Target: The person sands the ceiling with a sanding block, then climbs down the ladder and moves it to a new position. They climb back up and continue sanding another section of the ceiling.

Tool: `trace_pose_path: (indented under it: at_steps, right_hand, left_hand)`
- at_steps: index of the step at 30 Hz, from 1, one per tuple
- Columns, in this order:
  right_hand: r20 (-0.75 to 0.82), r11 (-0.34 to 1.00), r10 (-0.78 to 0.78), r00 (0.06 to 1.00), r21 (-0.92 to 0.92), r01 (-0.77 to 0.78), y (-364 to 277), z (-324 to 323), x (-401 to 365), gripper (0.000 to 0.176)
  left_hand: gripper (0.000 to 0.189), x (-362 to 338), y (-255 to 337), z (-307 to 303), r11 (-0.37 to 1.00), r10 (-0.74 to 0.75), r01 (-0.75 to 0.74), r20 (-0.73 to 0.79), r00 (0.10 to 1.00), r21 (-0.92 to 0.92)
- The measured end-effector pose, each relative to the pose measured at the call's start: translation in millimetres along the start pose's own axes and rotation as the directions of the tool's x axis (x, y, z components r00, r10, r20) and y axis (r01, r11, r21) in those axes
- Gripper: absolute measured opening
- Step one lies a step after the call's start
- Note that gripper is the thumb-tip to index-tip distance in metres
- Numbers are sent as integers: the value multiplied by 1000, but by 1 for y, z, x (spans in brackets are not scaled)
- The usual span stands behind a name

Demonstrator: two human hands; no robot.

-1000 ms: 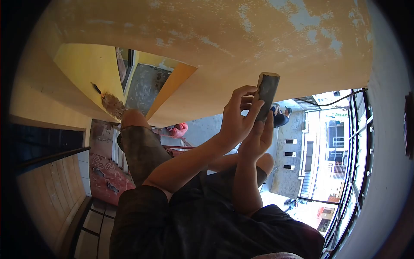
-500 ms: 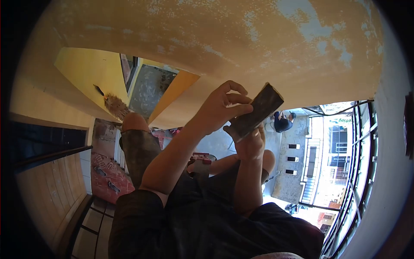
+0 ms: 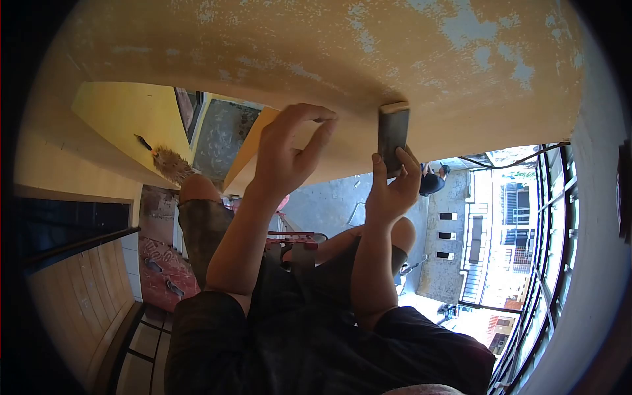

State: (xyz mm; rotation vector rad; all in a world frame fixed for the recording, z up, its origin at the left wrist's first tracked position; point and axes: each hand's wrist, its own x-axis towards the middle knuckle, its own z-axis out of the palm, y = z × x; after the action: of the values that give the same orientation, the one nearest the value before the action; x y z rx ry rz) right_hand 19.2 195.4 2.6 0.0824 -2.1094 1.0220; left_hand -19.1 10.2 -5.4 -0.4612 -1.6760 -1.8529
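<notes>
My left hand (image 3: 289,148), freshly off the dark block (image 3: 394,131), curls loosely, visibly empty; my right hand (image 3: 395,194) alone grips it, patchy painted surface (image 3: 421,59) beyond these fingers.

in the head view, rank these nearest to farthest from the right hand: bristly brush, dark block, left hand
1. Dark block: held in the right hand
2. Left hand: left of the block
3. Bristly brush: farther left, near the left knee
</notes>
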Motion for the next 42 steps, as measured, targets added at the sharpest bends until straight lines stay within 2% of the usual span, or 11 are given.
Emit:
trace_pose_path:
  at_steps: [2, 4, 6, 9, 14, 17, 31, 33, 37, 38, 42]
  right_hand:
    - [-63, 968, -225, 972, -128, 215, 2, 9, -6, 43]
    - [-145, 980, -194, 970, -76, 185, 6, 16, -12, 45]
    - [-242, 983, -183, 953, -66, 172, 2, 23, -7, 51]
    - [-292, 959, -255, 922, -197, 203, -4, 37, 18, 51]
    - [-291, 875, -383, 877, -419, 243, -3, 62, 28, 54]
    - [-332, 944, -291, 897, -251, 213, 15, 72, 18, 55]
    - [-388, 939, -203, 899, -337, 66, -27, 64, 50, 50]
    - [-338, 909, -317, 886, -373, 183, -18, 67, 46, 47]
    - [-301, 959, -223, 927, -239, 153, -12, 69, 32, 47]
    - [-347, 986, -127, 929, 56, 156, -14, 68, 43, 44]
    - [-399, 953, -276, 874, -231, 196, -23, 58, 58, 45]
  left_hand:
    - [14, -1, -5, -6, 990, 104, -96, -80, 991, 99]
    - [17, 2, -7, -13, 960, 222, -190, -147, 964, 207]
    - [34, 3, -8, -19, 813, 293, -127, -211, 932, 568]
    - [55, 6, -19, -20, 754, 245, 38, -334, 910, 656]
    - [70, 0, -39, -22, 723, 190, 44, -259, 947, 690]
    - [72, 0, -41, -23, 729, 188, 43, -260, 947, 683]
    - [77, -5, -38, -34, 758, 84, 43, -162, 983, 651]
    - [78, -6, -40, -36, 771, 83, 25, -139, 987, 636]
    - [85, -1, -41, -35, 730, 70, 52, -151, 986, 682]
    - [83, -1, -43, -36, 741, 89, 37, -152, 984, 670]
    - [89, -6, -36, -36, 776, 66, 41, -145, 987, 629]
